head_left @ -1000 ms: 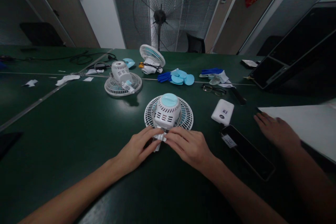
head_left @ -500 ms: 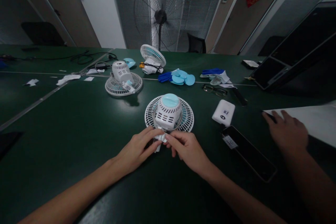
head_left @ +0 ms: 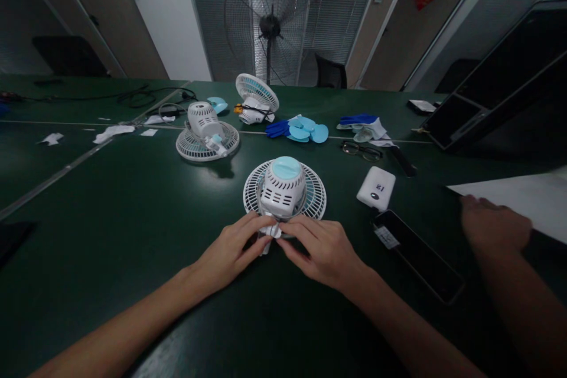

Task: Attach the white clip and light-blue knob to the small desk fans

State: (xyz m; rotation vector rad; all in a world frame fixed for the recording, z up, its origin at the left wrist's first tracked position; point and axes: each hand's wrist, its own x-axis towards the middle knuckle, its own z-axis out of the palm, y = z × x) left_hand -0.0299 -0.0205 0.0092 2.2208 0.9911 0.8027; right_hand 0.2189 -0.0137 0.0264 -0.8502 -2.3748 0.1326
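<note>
A small white fan [head_left: 283, 194] lies grille-down on the dark green table, its slotted motor housing and light blue cap facing up. At its near edge is a small white piece [head_left: 271, 229], whose exact kind I cannot make out. My left hand [head_left: 237, 248] is closed, pinching the left side of this piece between thumb and fingers. From the right, the thumb and fingertips of my right hand [head_left: 321, 248] pinch its other side. Fingers partly hide the piece and the part below it.
A second fan [head_left: 207, 133] and a third fan [head_left: 256, 99] sit farther back, near light blue blades [head_left: 305, 129] and gloves [head_left: 361, 124]. A power bank [head_left: 376, 188] and phone [head_left: 419, 257] lie right. Another person's hand [head_left: 494, 225] rests by a white sheet [head_left: 527, 195].
My right hand shifted its fingers, turning at the white piece and returning to a pinch. My left hand stayed put. The other person's hand moved right along the white sheet.
</note>
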